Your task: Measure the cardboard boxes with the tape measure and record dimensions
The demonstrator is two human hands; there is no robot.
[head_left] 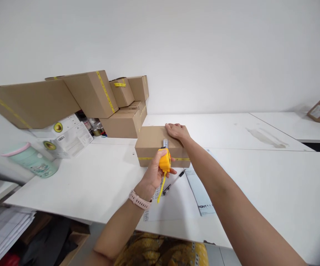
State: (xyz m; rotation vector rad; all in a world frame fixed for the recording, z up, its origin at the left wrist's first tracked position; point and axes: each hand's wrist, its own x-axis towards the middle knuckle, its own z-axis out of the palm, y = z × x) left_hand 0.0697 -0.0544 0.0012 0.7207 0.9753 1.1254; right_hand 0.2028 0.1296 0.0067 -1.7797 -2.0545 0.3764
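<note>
grips a yellow measure [164,160] in the left hand [154,172] at the middle of the frame, thumb laid over it and fingers wrapped round from below, probably to aim it squarely at the box [150,140]. runs a short blade [165,143] out over the near part of the box's top; cannot tell about contact between the two. lets a yellow strap [161,187] dangle below, clear of the blade. rests the right hand [178,132] flat on the far right of the box's top, fingers close together and pinching nothing, likely to stop any sliding. has the box on the table [259,192], also mid-frame, long side facing the lower edge, with yellow tape [144,159] along that side, perhaps as a seal. has a pen [174,181] slanting across paper [173,208] just below, handy for either hand, and a blue sheet [200,195] beside it. has stacked boxes [93,96] at the upper left, against the wall [204,66], maybe to save room, and a green cup [36,162] at the left, well apart from both hands.
</note>
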